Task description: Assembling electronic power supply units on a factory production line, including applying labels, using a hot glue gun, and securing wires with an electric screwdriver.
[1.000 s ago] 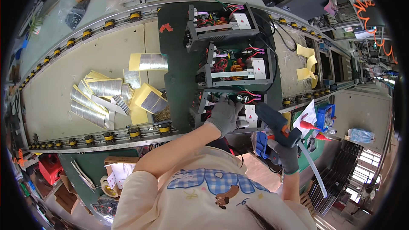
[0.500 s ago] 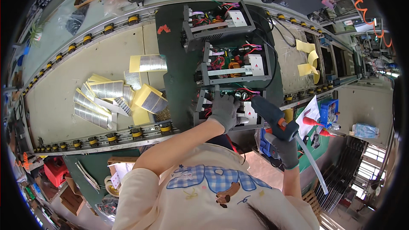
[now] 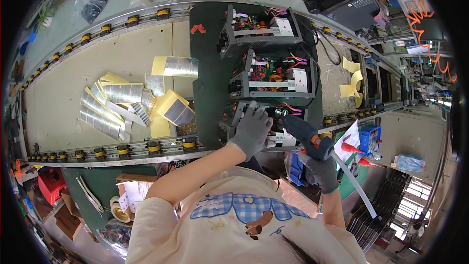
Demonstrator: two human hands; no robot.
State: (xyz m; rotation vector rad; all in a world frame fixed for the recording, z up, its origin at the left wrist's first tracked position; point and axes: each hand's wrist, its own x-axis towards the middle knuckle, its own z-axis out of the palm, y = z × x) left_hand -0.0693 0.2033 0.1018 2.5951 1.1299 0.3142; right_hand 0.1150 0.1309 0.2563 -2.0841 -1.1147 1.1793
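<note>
A hot glue gun [image 3: 308, 134] with a dark body is gripped in my gloved right hand [image 3: 321, 170]. A long translucent glue stick [image 3: 359, 193] sticks out of its back end. The gun's nozzle end lies over the nearest open-topped electronics unit [image 3: 289, 140], a dark metal case with wires and a white plate inside. My gloved left hand [image 3: 252, 132] rests over the left part of that unit, fingers stretched out, hiding much of its inside. Beyond it stand two similar units, a middle one [image 3: 270, 94] and a far one [image 3: 266, 39].
A dark green board [image 3: 207, 78] lies under the units, between conveyor rails with yellow rollers [image 3: 154, 145]. Silver foil sheets with yellow backing [image 3: 124, 93] lie piled to the left. Peeled yellow strips [image 3: 351, 89] and black cables [image 3: 332, 51] are on the right.
The whole view has shifted slightly. Relative to the nearest unit, the glue gun's nozzle has come a little left and nearer to me. My left hand has slid slightly left over the unit.
</note>
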